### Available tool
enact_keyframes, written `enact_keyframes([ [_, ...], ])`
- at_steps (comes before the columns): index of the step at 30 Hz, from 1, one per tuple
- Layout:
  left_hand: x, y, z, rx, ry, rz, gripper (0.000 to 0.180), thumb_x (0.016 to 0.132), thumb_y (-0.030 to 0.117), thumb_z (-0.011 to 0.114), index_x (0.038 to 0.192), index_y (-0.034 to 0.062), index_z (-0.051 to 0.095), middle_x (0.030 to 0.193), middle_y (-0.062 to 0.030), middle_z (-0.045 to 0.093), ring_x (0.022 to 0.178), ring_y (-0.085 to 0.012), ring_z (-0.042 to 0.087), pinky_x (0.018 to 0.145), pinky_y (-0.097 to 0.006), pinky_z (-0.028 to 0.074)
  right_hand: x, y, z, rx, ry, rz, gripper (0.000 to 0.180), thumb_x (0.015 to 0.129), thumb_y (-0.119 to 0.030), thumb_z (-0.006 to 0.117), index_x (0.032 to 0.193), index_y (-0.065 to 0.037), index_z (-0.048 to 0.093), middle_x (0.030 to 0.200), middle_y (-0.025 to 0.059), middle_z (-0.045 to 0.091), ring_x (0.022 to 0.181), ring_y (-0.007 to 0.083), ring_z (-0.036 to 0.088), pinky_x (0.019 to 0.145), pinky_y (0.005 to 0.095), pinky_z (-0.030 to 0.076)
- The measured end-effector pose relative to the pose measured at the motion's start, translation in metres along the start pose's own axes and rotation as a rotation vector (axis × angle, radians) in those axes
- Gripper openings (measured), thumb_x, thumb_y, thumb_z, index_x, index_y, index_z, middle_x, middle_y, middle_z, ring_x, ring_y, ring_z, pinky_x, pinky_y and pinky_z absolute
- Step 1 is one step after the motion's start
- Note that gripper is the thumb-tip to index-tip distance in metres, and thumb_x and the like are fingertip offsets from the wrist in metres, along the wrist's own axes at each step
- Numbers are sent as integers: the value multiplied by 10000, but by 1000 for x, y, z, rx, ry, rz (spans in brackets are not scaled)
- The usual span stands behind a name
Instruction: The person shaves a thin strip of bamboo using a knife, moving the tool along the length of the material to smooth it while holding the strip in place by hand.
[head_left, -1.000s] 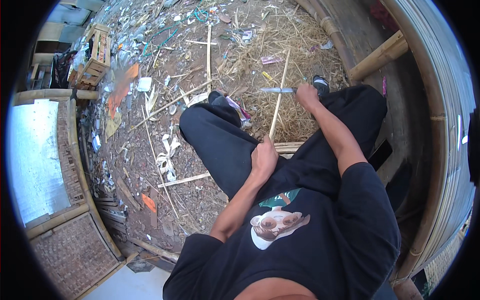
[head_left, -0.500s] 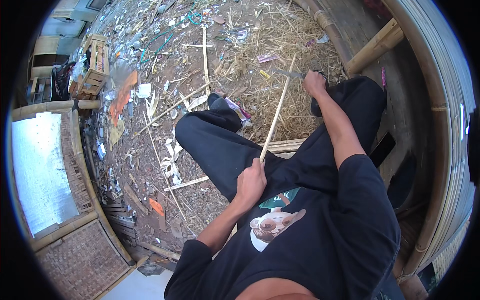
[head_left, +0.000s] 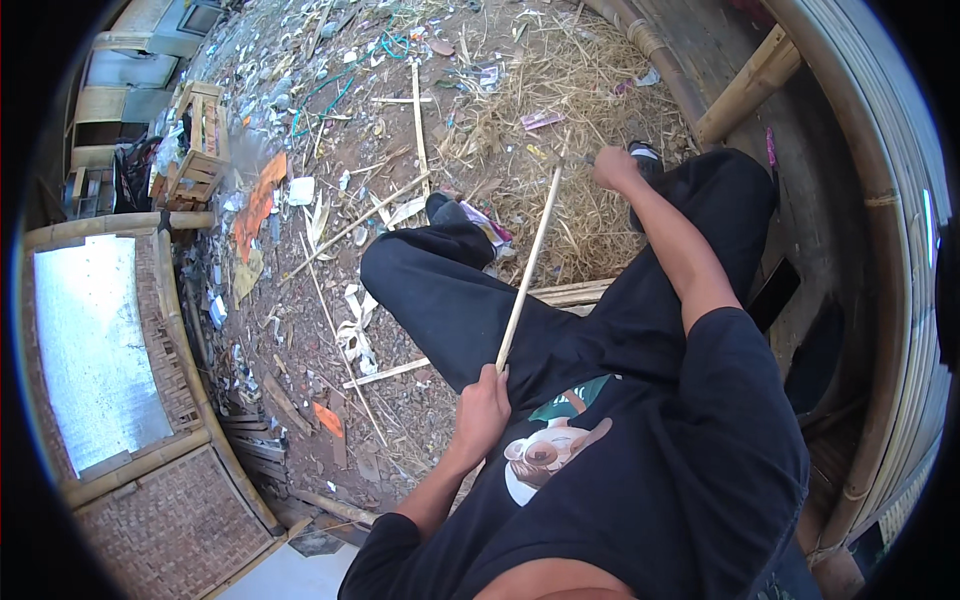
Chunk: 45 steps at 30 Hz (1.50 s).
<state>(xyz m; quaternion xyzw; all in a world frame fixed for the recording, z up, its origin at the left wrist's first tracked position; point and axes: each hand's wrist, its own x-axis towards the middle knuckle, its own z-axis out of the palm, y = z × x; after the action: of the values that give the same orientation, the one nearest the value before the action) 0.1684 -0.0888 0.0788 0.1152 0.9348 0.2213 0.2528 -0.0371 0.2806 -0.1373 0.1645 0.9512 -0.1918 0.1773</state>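
My left hand is closed round the lower end of a pale bamboo strip, close to my belly. The strip slants up and away between my thighs, its far end over the straw. My right hand is held out beyond my right knee, its fingers wrapped round a knife. The blade points left to the far end of the strip and is partly blurred. The fist hides the knife's handle.
Straw and scraps litter the dirt ground. Several other bamboo strips lie to the left. A wooden crate stands at the far left, near a woven bamboo panel. Bamboo poles edge the right side.
My left hand has drawn the bamboo strip back toward my body and slightly left. My right hand with the knife has shifted a little left, close to the strip's far end.
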Motion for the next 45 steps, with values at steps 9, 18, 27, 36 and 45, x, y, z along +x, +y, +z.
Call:
enact_keyframes([
  [9, 27, -13, 8, -681, -108, -136, 333, 978, 268, 432, 753, 23, 446, 490, -18, 413, 386, -95, 367, 364, -285, 274, -64, -69, -61, 224, 119, -95, 241, 706, -144, 576, 822, 59, 634, 853, 280, 626, 849, 424, 616, 754, 486, 491],
  [18, 72, 9, 23, -904, -67, -141, 350, 993, 322, 383, 729, 94, 402, 518, 59, 304, 370, -29, 257, 331, -204, 200, -126, -101, -43, 191, -48, -233, 199, 698, -108, 562, 780, 62, 624, 777, 257, 626, 786, 412, 635, 719, 477, 519],
  [27, 36, 18, 34, -536, -79, -49, 367, 971, 272, 431, 738, -7, 483, 529, -99, 448, 468, -162, 461, 474, -338, 371, -44, -20, -35, 193, 178, 120, 203, 741, -139, 618, 849, 27, 659, 891, 256, 645, 867, 380, 641, 748, 442, 519],
  [36, 42, 26, 25, -958, -209, -200, 307, 987, 303, 406, 779, 79, 434, 533, 50, 348, 401, -32, 307, 360, -197, 232, -44, -44, -43, 708, 36, 129, 319, 781, -290, 610, 875, 14, 638, 873, 197, 662, 607, 243, 594, 530, 345, 457],
  [45, 76, 21, 12, -853, -341, -118, 336, 988, 315, 397, 787, 51, 450, 549, 13, 416, 417, -72, 406, 404, -226, 373, -66, -62, -75, 1568, -113, -86, 248, 869, -254, 524, 1027, -73, 584, 815, 94, 658, 371, 38, 284, 359, 206, 233],
])
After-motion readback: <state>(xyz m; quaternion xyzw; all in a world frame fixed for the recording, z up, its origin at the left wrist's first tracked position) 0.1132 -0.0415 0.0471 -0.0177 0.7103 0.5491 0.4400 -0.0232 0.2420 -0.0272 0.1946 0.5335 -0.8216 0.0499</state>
